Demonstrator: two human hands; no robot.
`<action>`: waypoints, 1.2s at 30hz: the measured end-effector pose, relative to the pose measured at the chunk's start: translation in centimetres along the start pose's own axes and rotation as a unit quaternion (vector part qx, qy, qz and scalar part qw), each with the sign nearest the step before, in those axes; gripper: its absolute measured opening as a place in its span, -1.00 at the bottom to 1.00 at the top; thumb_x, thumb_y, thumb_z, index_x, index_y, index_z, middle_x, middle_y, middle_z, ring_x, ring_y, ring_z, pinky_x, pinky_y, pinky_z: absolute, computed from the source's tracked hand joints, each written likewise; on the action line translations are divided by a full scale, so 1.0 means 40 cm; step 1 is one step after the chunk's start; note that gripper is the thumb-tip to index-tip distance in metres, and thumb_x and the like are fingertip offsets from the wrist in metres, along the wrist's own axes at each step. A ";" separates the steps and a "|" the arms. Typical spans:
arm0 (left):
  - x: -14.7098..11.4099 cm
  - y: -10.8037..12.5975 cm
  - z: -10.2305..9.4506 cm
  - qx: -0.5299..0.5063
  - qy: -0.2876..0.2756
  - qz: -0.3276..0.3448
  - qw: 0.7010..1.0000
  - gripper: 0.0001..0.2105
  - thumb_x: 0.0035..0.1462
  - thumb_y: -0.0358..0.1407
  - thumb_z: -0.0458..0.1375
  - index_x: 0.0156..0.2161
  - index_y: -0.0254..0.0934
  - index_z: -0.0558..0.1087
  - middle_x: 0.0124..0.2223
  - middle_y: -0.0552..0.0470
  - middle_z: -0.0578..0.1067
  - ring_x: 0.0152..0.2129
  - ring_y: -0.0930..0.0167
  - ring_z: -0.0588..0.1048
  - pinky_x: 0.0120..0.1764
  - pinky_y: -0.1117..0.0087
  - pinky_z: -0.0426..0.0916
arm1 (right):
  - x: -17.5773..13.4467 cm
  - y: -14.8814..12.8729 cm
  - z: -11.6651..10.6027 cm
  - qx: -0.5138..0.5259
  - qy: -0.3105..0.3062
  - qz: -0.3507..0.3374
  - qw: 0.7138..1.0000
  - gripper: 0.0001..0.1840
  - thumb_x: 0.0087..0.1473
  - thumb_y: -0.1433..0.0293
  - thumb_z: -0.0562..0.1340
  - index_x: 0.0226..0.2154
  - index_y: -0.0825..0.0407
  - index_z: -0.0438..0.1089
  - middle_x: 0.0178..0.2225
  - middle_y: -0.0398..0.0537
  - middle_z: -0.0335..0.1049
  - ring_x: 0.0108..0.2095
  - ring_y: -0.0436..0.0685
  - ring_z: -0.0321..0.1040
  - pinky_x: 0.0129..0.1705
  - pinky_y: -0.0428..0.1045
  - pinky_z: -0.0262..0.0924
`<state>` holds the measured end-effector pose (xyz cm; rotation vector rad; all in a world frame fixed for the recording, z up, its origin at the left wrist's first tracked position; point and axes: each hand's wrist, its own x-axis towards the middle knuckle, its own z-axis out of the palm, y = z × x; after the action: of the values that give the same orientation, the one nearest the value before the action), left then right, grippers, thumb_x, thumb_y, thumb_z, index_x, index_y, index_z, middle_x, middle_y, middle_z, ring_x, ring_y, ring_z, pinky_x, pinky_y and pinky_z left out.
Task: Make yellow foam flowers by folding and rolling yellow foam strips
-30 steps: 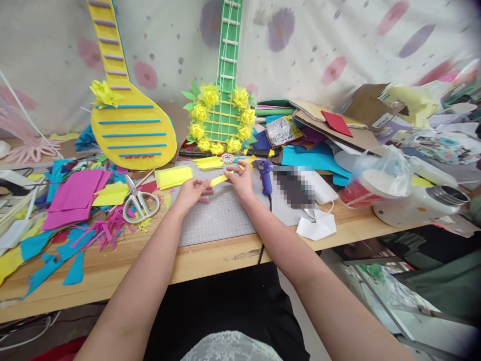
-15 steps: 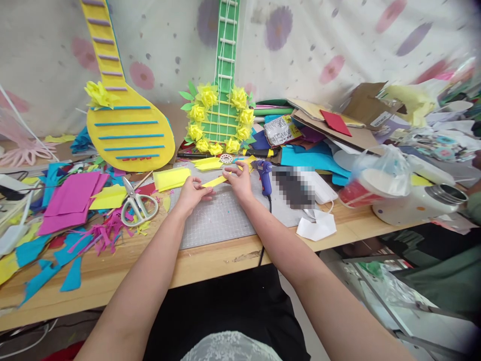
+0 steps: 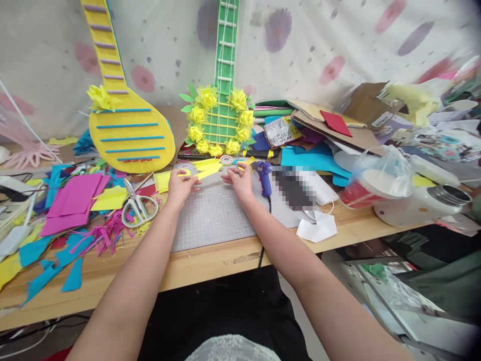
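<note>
My left hand [image 3: 181, 187] is over the left part of the grey cutting mat [image 3: 214, 215]. Its thumb and fingers are closed at the near end of a yellow crepe paper strip [image 3: 207, 171], which slants away over other yellow pieces. My right hand [image 3: 239, 182] hovers to the right with its fingers loosely bent and apart, and I see nothing between them. A little yellow paper shows behind its fingertips. Just right of it lies a blue hot glue gun [image 3: 265, 179]. A folded yellow paper stack [image 3: 162, 181] lies left of my left hand, partly covered by it.
White-handled scissors [image 3: 139, 204] and magenta paper [image 3: 75, 203] lie left among scraps. A yellow paper lute [image 3: 131, 133] and a green flowered instrument [image 3: 221, 118] stand behind. A lidded cup [image 3: 376, 185] and a metal-mouthed bottle [image 3: 421, 203] stand right.
My hands have moved apart: the left one went left and slightly back, while the right one stayed nearly in place. The yellow strip no longer spans between both hands.
</note>
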<state>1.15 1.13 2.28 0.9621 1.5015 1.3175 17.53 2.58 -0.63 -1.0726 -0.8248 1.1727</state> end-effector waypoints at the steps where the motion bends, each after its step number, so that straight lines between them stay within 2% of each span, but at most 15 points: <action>1: 0.020 0.008 -0.001 0.020 0.001 0.000 1.000 -0.64 -0.06 -0.50 0.20 -0.29 -0.22 0.07 -0.46 0.15 0.44 -0.51 0.40 0.56 -0.50 0.44 0.46 | -0.001 0.000 0.000 -0.008 0.001 0.000 1.000 -0.58 -0.05 0.38 0.21 -0.15 -0.06 0.01 -0.29 -0.21 0.32 -0.49 -0.06 0.44 -0.35 -0.06 0.40; 5: 0.106 0.047 0.014 0.131 -0.007 0.009 0.991 -0.60 -0.09 -0.47 0.23 -0.22 -0.24 0.09 -0.38 0.02 0.48 -0.53 0.37 0.55 -0.52 0.41 0.43 | -0.006 0.000 0.000 -0.039 -0.002 -0.005 0.999 -0.60 -0.04 0.42 0.18 -0.15 -0.07 0.02 -0.28 -0.23 0.29 -0.54 -0.09 0.42 -0.39 -0.09 0.39; 8: 0.149 0.073 0.024 0.287 0.003 0.013 0.958 -0.49 -0.17 -0.37 0.31 -0.13 -0.27 0.14 -0.37 -0.04 0.51 -0.54 0.29 0.54 -0.46 0.29 0.42 | -0.008 -0.004 -0.005 -0.051 0.002 -0.002 0.999 -0.61 -0.04 0.46 0.15 -0.15 -0.06 0.02 -0.29 -0.24 0.28 -0.57 -0.10 0.41 -0.44 -0.10 0.37; 11: 0.164 0.091 0.007 0.387 0.052 0.093 0.916 -0.55 -0.10 -0.24 0.25 -0.11 -0.27 0.21 -0.36 -0.05 0.52 -0.39 0.22 0.54 -0.29 0.21 0.40 | -0.009 -0.008 -0.010 -0.066 0.004 0.002 0.998 -0.63 -0.05 0.47 0.15 -0.17 -0.06 0.03 -0.32 -0.27 0.26 -0.59 -0.12 0.38 -0.49 -0.13 0.34; 14: 0.158 0.095 -0.042 0.441 0.079 0.162 0.879 -0.66 -0.09 -0.21 0.23 -0.20 -0.22 0.28 -0.25 -0.05 0.52 -0.21 0.22 0.49 -0.17 0.24 0.36 | -0.010 -0.010 -0.012 -0.097 -0.007 0.004 0.995 -0.70 -0.05 0.45 0.15 -0.22 -0.04 0.08 -0.37 -0.29 0.25 -0.60 -0.13 0.36 -0.53 -0.15 0.31; 17: 0.147 0.080 -0.105 0.480 -0.022 0.180 0.858 -0.73 -0.13 -0.19 0.23 -0.29 -0.21 0.34 -0.25 0.00 0.51 -0.27 0.28 0.49 -0.18 0.29 0.35 | -0.011 -0.008 -0.011 -0.144 -0.025 -0.002 0.989 -0.76 -0.06 0.44 0.15 -0.26 -0.02 0.14 -0.40 -0.29 0.24 -0.62 -0.15 0.32 -0.57 -0.17 0.25; 20: 0.139 0.055 -0.158 0.498 -0.130 0.206 0.832 -0.68 -0.23 -0.20 0.29 -0.30 -0.20 0.37 -0.24 0.00 0.51 -0.25 0.28 0.48 -0.17 0.32 0.35 | -0.010 -0.006 -0.010 -0.182 -0.040 -0.006 0.983 -0.79 -0.07 0.45 0.14 -0.29 -0.01 0.17 -0.43 -0.31 0.23 -0.64 -0.16 0.29 -0.60 -0.19 0.19; 22: 0.135 0.042 -0.181 0.507 -0.157 0.219 0.819 -0.68 -0.26 -0.21 0.30 -0.31 -0.19 0.38 -0.21 -0.01 0.52 -0.22 0.27 0.48 -0.14 0.31 0.34 | -0.009 -0.004 -0.010 -0.196 -0.045 -0.005 0.980 -0.79 -0.08 0.46 0.14 -0.30 -0.01 0.18 -0.45 -0.32 0.22 -0.65 -0.16 0.27 -0.61 -0.19 0.16; 25: 0.131 0.034 -0.198 0.511 -0.155 0.225 0.815 -0.72 -0.23 -0.23 0.28 -0.32 -0.17 0.39 -0.19 -0.03 0.53 -0.20 0.25 0.48 -0.11 0.31 0.33 | -0.010 -0.001 -0.011 -0.204 -0.050 -0.009 0.978 -0.78 -0.09 0.46 0.14 -0.30 -0.02 0.19 -0.46 -0.33 0.22 -0.65 -0.16 0.26 -0.62 -0.18 0.15; 31: 0.132 0.022 -0.202 0.491 -0.160 0.219 0.828 -0.82 -0.13 -0.29 0.18 -0.32 -0.17 0.38 -0.21 0.00 0.54 -0.25 0.32 0.49 -0.14 0.35 0.34 | -0.016 -0.002 -0.013 -0.209 -0.051 -0.016 0.976 -0.77 -0.11 0.46 0.15 -0.30 -0.02 0.19 -0.47 -0.33 0.23 -0.66 -0.15 0.25 -0.62 -0.17 0.13; 34: 0.123 0.021 -0.197 0.502 -0.119 0.214 0.829 -0.86 -0.09 -0.34 0.13 -0.32 -0.16 0.38 -0.26 0.04 0.55 -0.29 0.33 0.50 -0.17 0.36 0.33 | -0.016 -0.006 -0.015 -0.223 -0.045 -0.014 0.974 -0.78 -0.10 0.47 0.14 -0.30 -0.02 0.19 -0.47 -0.32 0.24 -0.66 -0.14 0.25 -0.57 -0.14 0.17; 36: 0.110 0.027 -0.193 0.510 -0.067 0.218 0.829 -0.83 -0.07 -0.35 0.12 -0.28 -0.16 0.39 -0.27 0.05 0.54 -0.29 0.30 0.49 -0.17 0.34 0.32 | -0.015 -0.006 -0.016 -0.234 -0.043 -0.012 0.971 -0.78 -0.09 0.47 0.13 -0.29 -0.01 0.20 -0.46 -0.32 0.25 -0.66 -0.13 0.24 -0.52 -0.10 0.23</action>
<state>-7.54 3.13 3.09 2.1261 1.9531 0.6016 18.08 1.84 -0.58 -1.3948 -1.2170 1.0321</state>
